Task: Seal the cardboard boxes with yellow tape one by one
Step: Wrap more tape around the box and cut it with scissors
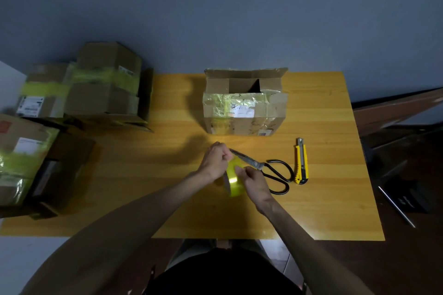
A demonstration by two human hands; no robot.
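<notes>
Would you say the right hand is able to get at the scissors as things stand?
Probably yes: the scissors lie uncovered on the table just beside the right hand, nothing between them. That hand is pinching the tape roll, though, and would need to let go first.

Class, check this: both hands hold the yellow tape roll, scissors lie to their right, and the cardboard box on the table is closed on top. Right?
No: the head view shows the cardboard box open on top. The left hand and right hand do hold the yellow tape roll, scissors to their right.
</notes>
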